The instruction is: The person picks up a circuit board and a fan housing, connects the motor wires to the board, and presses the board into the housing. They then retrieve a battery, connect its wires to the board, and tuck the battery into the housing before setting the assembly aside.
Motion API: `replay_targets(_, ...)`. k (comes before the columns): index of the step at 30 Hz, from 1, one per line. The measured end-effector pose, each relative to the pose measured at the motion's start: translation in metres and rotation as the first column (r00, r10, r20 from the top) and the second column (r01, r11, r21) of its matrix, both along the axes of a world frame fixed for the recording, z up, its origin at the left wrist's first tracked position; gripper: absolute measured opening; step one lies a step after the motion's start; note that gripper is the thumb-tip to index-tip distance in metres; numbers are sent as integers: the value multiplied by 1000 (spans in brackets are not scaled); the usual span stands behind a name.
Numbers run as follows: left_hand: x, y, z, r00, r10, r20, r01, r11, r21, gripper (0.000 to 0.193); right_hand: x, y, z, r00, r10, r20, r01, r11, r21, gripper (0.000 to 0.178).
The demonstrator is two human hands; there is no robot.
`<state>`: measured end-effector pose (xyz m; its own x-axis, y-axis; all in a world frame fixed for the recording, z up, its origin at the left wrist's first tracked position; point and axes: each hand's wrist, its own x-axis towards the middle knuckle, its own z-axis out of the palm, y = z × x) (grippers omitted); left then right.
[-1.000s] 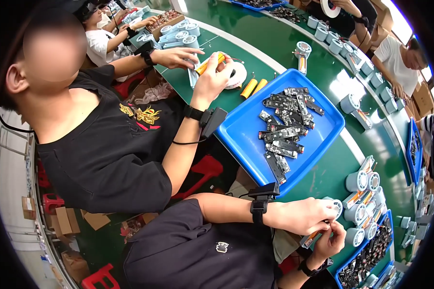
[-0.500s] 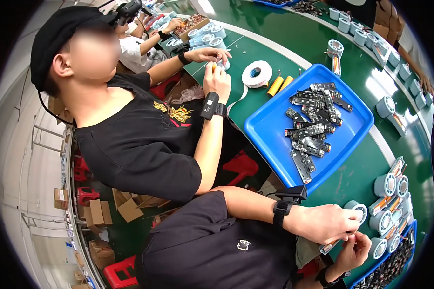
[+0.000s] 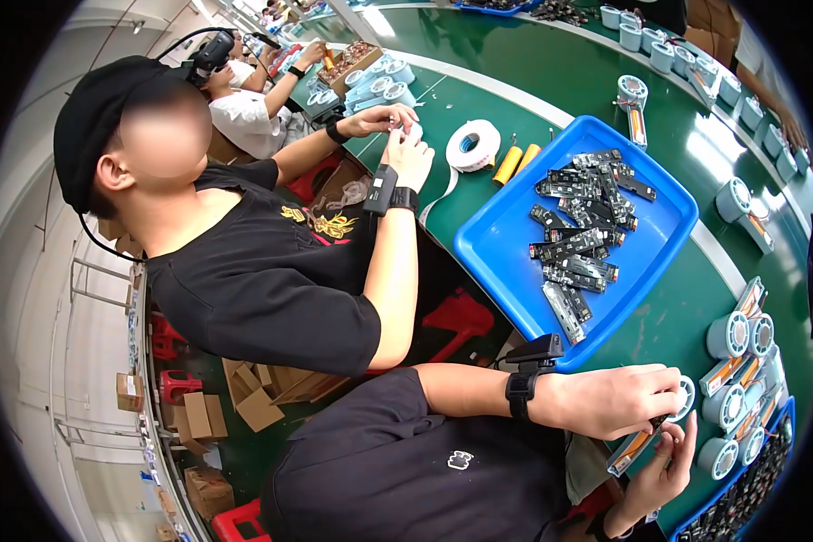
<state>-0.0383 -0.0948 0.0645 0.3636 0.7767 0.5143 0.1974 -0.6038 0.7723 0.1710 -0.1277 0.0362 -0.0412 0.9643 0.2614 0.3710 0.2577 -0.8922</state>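
Note:
My left hand (image 3: pixel 619 402) has its fingers closed on a small black part (image 3: pixel 658 422), mostly hidden under the fingertips. Behind and below that hand is a light-blue handheld fan (image 3: pixel 684 398), its open handle showing an orange cell; whether the hand also touches it I cannot tell. Just below, my right hand (image 3: pixel 664 465) is held with fingers apart and nothing visible in them, its fingertips close to the left hand. Several more light-blue fans (image 3: pixel 724 408) lie in a cluster to the right of both hands.
A blue tray (image 3: pixel 479 257) of black parts stands on the green table ahead. A blue bin (image 3: pixel 790 425) of dark parts sits at lower right. To the left, a co-worker (image 3: pixel 271 244) works beside a white tape roll (image 3: pixel 472 145) and yellow cells (image 3: pixel 508 165).
My right hand's fingers have spread from a pinch and drawn apart from my left. The black part now shows under my left fingers. The whole view has shifted slightly.

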Motion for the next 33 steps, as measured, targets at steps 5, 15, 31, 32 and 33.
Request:
replay_targets(5, 2, 1, 1, 994, 72, -80, -55, 978, 200, 18, 4, -1, -13, 964, -227, -141, 211, 970, -120, 21)
replay_targets(15, 19, 29, -15, 995, 98, -32, -86, 958, 272, 13, 6, 17, -13, 981, -140, 133, 128, 987, 95, 19)
replay_targets(31, 62, 73, -61, 987, 77, -141, -78, 997, -5, 43, 50, 92, -42, 993, 116, 35, -121, 966, 230, 14)
replay_targets(32, 64, 73, -62, 987, 72, -142, -75, 997, -12, 43, 51, 93, -41, 992, 115, 56, -125, 962, 242, 15)
replay_targets(33, 65, 74, -63, 988, 67, -142, -71, 997, -21, 43, 52, 94, -41, 992, 112, 53, -122, 963, 239, 15)
